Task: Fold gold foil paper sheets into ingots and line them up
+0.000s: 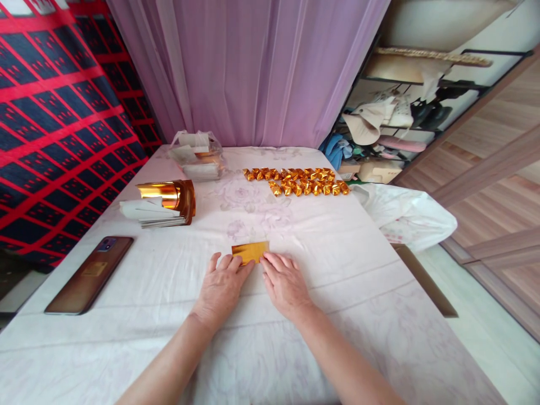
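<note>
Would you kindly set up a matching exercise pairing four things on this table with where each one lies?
Things:
1. gold sheet
2. phone
3. folded gold pieces
4. gold roll

Places:
A. in rows at the far side of the table, right of centre
B. under the fingertips of the left hand and right hand
C. near the table's left edge, lying flat
D. on a stack of papers, left of centre

Pairs: 1-B, 2-C, 3-A, 4-D
</note>
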A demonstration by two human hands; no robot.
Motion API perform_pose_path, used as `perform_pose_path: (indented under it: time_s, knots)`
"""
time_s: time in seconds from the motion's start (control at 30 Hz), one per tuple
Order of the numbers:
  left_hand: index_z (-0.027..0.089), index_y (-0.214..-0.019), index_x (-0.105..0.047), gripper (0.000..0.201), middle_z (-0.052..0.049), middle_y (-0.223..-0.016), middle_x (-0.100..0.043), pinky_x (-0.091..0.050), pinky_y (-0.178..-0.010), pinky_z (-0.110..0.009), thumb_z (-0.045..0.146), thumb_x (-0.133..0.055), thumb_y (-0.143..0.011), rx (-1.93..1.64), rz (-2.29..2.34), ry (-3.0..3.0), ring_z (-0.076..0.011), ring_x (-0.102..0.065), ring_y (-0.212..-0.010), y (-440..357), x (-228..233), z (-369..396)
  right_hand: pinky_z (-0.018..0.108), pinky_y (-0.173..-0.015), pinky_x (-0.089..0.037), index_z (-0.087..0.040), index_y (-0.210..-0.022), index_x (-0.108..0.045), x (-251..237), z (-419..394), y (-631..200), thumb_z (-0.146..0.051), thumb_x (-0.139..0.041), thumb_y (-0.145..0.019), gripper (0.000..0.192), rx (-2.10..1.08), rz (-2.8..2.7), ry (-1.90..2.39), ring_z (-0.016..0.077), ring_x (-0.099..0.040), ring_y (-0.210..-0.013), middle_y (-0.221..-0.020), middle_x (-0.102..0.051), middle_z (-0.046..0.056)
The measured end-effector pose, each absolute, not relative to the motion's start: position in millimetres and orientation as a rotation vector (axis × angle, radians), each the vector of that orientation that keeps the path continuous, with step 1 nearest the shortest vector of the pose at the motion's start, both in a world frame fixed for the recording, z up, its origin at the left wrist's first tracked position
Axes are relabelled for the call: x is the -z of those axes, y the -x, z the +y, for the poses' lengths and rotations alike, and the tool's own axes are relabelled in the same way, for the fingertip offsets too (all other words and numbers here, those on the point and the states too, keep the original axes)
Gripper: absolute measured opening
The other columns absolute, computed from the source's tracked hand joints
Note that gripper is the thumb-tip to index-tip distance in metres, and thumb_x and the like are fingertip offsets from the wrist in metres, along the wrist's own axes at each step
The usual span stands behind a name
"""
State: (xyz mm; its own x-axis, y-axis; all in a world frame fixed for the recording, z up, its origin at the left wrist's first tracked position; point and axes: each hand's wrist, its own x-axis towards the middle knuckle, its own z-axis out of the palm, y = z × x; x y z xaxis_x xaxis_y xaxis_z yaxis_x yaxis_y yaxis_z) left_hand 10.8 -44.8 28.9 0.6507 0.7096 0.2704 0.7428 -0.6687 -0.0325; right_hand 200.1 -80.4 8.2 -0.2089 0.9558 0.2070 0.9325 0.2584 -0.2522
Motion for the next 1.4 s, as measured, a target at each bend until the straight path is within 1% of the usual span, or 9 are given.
perform_pose_path:
  time_s: [0.17, 0.4, 0.6, 0.73, 0.9, 1.13, 1.23, 1.33, 1.4]
  knots:
    - [0.031, -0.127, -0.062, 0.050, -0.008, -0.104, -0.065, -0.038, -0.099, -0.053, 0.007, -0.053, -0.084, 0.272, -1.213, 2.699, -0.0263, -0.058, -0.096, -15.0, -28.9, -47.9, 0.044, -0.103, -0.037, -0.022, -0.133, -0.059, -11.4, -83.9, -200.0, -0.026, -0.048, -0.097, 0.038, -0.126, -2.239, 1.769, 0.0255, -0.049, -0.127, -0.141, -0.056, 0.007]
    - [0.030, -0.121, -0.065, 0.045, -0.005, -0.106, -0.067, -0.037, -0.099, -0.052, 0.005, -0.052, -0.085, 0.357, -1.231, 2.712, -0.0256, -0.059, -0.098, -7.7, -29.3, -47.4, 0.044, -0.101, -0.036, -0.025, -0.131, -0.060, -8.8, -84.4, -200.3, -0.028, -0.049, -0.096, 0.036, -0.091, -2.190, 1.773, 0.0244, -0.049, -0.127, -0.141, -0.057, 0.005]
    - [0.026, -0.118, -0.065, 0.046, -0.005, -0.109, -0.070, -0.037, -0.098, -0.054, 0.001, -0.047, -0.083, 0.322, -1.217, 2.712, -0.0275, -0.061, -0.101, 1.4, -32.3, -50.9, 0.044, -0.102, -0.034, -0.024, -0.131, -0.060, -6.4, -84.2, -201.1, -0.028, -0.049, -0.096, 0.037, -0.077, -2.185, 1.764, 0.0250, -0.047, -0.128, -0.142, -0.056, 0.004]
    - [0.026, -0.119, -0.065, 0.050, -0.005, -0.116, -0.070, -0.037, -0.098, -0.053, 0.001, -0.044, -0.082, 0.357, -1.205, 2.711, -0.0286, -0.061, -0.108, 10.2, -29.9, -52.8, 0.044, -0.101, -0.034, -0.024, -0.130, -0.060, -7.3, -84.3, -201.3, -0.027, -0.050, -0.096, 0.036, -0.066, -2.180, 1.761, 0.0251, -0.046, -0.129, -0.141, -0.056, 0.005]
    - [0.025, -0.123, -0.065, 0.057, -0.005, -0.123, -0.069, -0.038, -0.098, -0.052, -0.001, -0.038, -0.081, 0.282, -1.204, 2.691, -0.0288, -0.060, -0.113, 22.5, -26.6, -54.7, 0.044, -0.101, -0.034, -0.025, -0.130, -0.060, -5.8, -84.2, -201.2, -0.028, -0.051, -0.095, 0.036, -0.044, -2.173, 1.753, 0.0253, -0.047, -0.128, -0.141, -0.057, 0.006]
    - [0.024, -0.120, -0.066, 0.053, -0.005, -0.124, -0.069, -0.039, -0.099, -0.051, -0.002, -0.042, -0.080, 0.316, -1.188, 2.681, -0.0299, -0.058, -0.119, 19.3, -28.3, -54.3, 0.045, -0.103, -0.035, -0.023, -0.130, -0.061, -7.6, -83.9, -200.9, -0.026, -0.051, -0.095, 0.037, -0.040, -2.183, 1.764, 0.0269, -0.046, -0.130, -0.140, -0.057, 0.007]
    - [0.022, -0.119, -0.065, 0.051, -0.007, -0.125, -0.068, -0.039, -0.100, -0.049, -0.002, -0.043, -0.080, 0.355, -1.142, 2.699, -0.0287, -0.058, -0.121, 17.1, -25.7, -51.8, 0.048, -0.107, -0.033, -0.022, -0.133, -0.058, -10.0, -85.4, -195.8, -0.024, -0.048, -0.096, 0.039, -0.054, -2.187, 1.771, 0.0276, -0.041, -0.137, -0.143, -0.056, 0.007]
    - [0.020, -0.118, -0.065, 0.046, -0.008, -0.124, -0.069, -0.038, -0.100, -0.049, 0.000, -0.041, -0.084, 0.344, -1.130, 2.701, -0.0282, -0.059, -0.119, 17.0, -22.3, -49.9, 0.052, -0.114, -0.027, -0.023, -0.141, -0.051, -12.0, -86.8, -183.8, -0.025, -0.045, -0.097, 0.044, -0.084, -2.230, 1.718, 0.0273, -0.032, -0.144, -0.149, -0.048, 0.006]
    - [0.018, -0.116, -0.064, 0.042, -0.009, -0.124, -0.069, -0.038, -0.100, -0.050, 0.002, -0.041, -0.086, 0.328, -1.126, 2.699, -0.0288, -0.060, -0.119, 17.4, -21.3, -49.6, 0.053, -0.116, -0.024, -0.022, -0.143, -0.048, -12.6, -86.4, -174.6, -0.028, -0.043, -0.099, 0.045, -0.143, -2.287, 1.671, 0.0258, -0.030, -0.145, -0.151, -0.045, 0.006]
